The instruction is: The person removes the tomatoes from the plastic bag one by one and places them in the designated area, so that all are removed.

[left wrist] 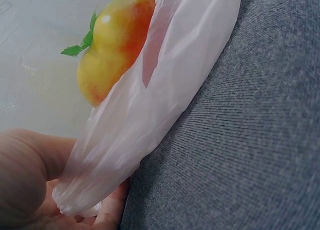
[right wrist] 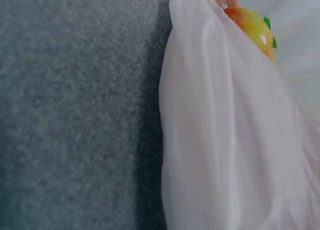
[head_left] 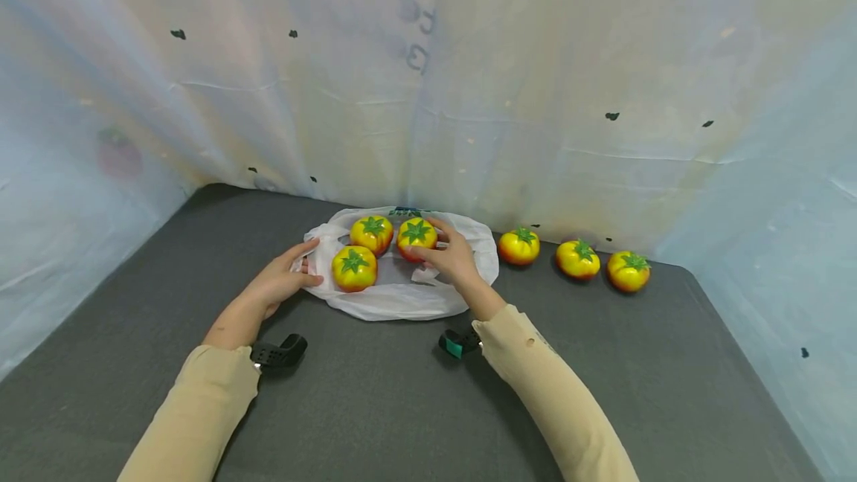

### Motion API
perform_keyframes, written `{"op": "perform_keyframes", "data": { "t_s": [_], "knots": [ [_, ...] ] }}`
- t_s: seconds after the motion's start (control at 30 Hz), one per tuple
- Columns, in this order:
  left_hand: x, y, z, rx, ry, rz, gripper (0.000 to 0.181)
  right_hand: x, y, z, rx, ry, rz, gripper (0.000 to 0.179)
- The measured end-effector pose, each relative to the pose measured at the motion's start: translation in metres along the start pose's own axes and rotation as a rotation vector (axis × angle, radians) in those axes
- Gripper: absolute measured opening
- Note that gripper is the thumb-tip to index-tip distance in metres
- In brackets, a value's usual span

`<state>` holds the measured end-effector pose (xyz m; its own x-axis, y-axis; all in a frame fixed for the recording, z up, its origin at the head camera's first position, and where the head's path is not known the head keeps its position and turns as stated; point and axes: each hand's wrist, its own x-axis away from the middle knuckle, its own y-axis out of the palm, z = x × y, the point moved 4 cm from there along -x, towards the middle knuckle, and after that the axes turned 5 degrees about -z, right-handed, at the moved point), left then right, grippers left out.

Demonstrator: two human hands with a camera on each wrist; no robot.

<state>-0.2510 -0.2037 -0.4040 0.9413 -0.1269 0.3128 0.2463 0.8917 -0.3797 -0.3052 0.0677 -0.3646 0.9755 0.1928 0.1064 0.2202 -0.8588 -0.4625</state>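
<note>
A white plastic bag (head_left: 388,305) lies spread open on the dark table. My left hand (head_left: 284,276) holds its left edge, the thin plastic (left wrist: 115,135) gathered between thumb and fingers in the left wrist view. Over the bag's right half, my right hand (head_left: 458,255) grips a yellow-red tomato (head_left: 416,235) with a green leafy top, thumb in front and fingers behind. Two similar tomatoes sit in the bag's left part, one toward the back (head_left: 372,234) and another nearer the front (head_left: 355,268). In the right wrist view, the bag's side (right wrist: 215,120) hides the right hand.
Right of the bag, three more tomatoes stand in a row on the table: one beside the bag (head_left: 518,246), a middle one (head_left: 577,259) and a far-right one (head_left: 628,271). Pale sheeting (head_left: 495,95) hangs behind the table and along both sides.
</note>
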Motion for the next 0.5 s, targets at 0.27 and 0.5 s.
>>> {"op": "perform_keyframes", "data": {
  "t_s": [0.27, 0.5],
  "knots": [
    [0.000, 0.001, 0.001, -0.006, 0.006, -0.002, 0.081, 0.012, -0.008, -0.003, 0.016, -0.035, -0.039, 0.072],
    [0.002, 0.000, 0.001, -0.018, 0.014, 0.002, 0.082, 0.022, -0.016, -0.001, 0.046, -0.058, -0.066, 0.071]
  ]
}}
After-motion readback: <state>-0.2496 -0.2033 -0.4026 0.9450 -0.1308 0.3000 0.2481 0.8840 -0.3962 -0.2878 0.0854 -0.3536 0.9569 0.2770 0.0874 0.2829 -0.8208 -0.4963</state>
